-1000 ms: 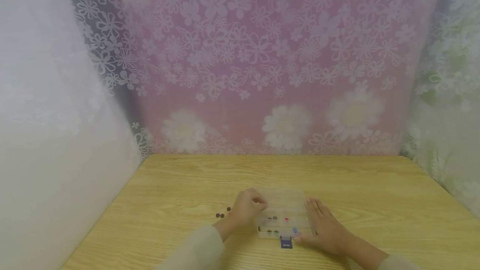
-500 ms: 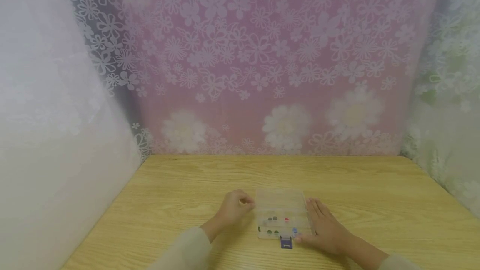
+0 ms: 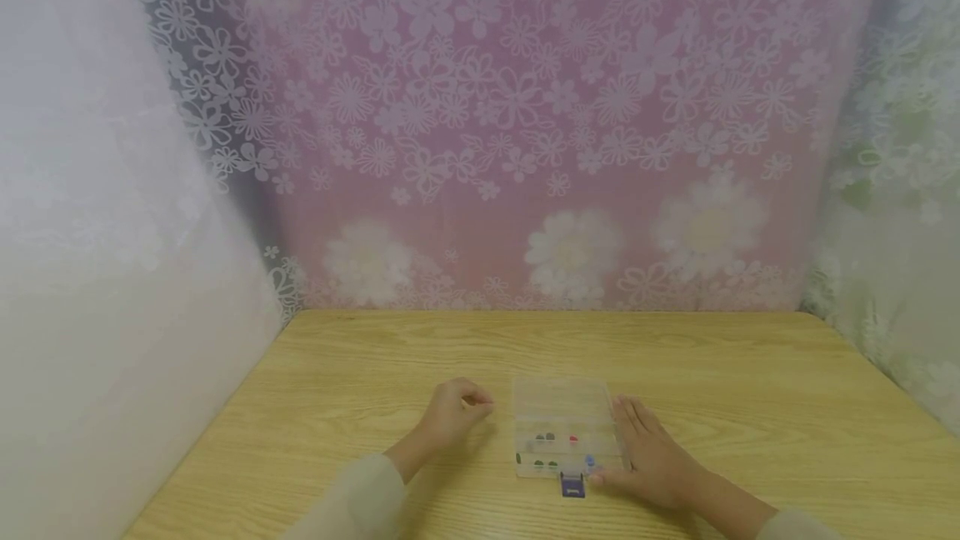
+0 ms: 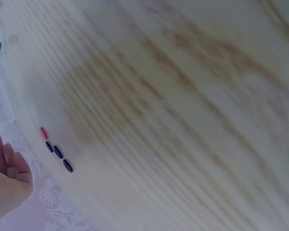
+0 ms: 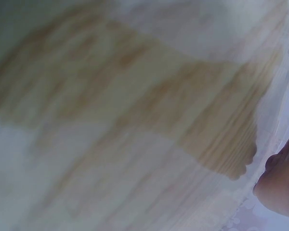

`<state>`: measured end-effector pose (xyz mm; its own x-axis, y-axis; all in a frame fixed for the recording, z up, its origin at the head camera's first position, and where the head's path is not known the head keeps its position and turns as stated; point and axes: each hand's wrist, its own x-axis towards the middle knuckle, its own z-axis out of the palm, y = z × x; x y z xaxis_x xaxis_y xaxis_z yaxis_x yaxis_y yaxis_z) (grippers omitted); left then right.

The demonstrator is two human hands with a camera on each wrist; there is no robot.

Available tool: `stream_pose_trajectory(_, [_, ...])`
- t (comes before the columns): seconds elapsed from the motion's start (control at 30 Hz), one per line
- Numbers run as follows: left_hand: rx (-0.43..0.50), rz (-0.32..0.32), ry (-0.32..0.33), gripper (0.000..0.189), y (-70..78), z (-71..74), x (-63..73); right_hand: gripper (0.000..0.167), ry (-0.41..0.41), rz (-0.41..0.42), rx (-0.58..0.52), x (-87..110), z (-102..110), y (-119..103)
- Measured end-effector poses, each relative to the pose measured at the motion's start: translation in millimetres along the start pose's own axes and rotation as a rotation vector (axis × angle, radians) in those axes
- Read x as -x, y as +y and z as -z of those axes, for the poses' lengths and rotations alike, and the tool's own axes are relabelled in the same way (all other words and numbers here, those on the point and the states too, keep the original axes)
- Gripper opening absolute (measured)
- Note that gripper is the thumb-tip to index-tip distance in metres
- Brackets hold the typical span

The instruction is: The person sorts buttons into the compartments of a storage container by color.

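Observation:
A clear plastic compartment box [image 3: 561, 397] stands on the table, its dark purple latch [image 3: 572, 487] folded down in front. Inside lie dark green buttons [image 3: 538, 465], a red button [image 3: 573, 440] and blue buttons [image 3: 590, 461]. Left of the box, my left hand [image 3: 452, 415] hovers with fingers loosely curled and the thumb near the index fingertip; nothing shows between them. Loose dark buttons [image 4: 58, 152] and a red one [image 4: 44, 133] lie near it in the left wrist view, hidden behind it in the head view. My right hand [image 3: 658, 458] rests along the box's right side, fingers straight, thumb at the front corner.
The wood-grain table [image 3: 360, 357] ends at a pink flowered curtain [image 3: 525, 148] at the back. A pale sheet [image 3: 135, 273] hangs on the left, and another flowered curtain [image 3: 900, 232] on the right.
My left hand has moved left, away from the box's left edge, and now covers the loose buttons in the head view. The right hand and the box have stayed still.

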<state>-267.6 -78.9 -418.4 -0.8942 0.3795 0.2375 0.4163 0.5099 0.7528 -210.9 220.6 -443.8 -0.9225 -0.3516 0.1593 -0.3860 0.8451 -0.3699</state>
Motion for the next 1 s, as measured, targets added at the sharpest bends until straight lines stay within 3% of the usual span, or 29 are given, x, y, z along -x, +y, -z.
stream_pose_trajectory(0.3, [0.034, 0.027, 0.004, 0.013, -7.7, 9.3, 3.1, 0.109, 0.001, -0.001, 0.015, -0.3, 0.1, 0.4])
stream_pose_trajectory(0.7, [-0.039, 0.022, 0.006, 0.009, -18.5, 17.6, 11.3, 0.110, -0.012, -0.008, 0.011, -0.4, -0.6, 1.7])
stream_pose_trajectory(1.0, [-0.057, 0.059, -0.039, 0.005, -29.0, 22.3, 14.3, 0.109, -0.012, 0.000, 0.014, 0.6, 1.5, -1.0])
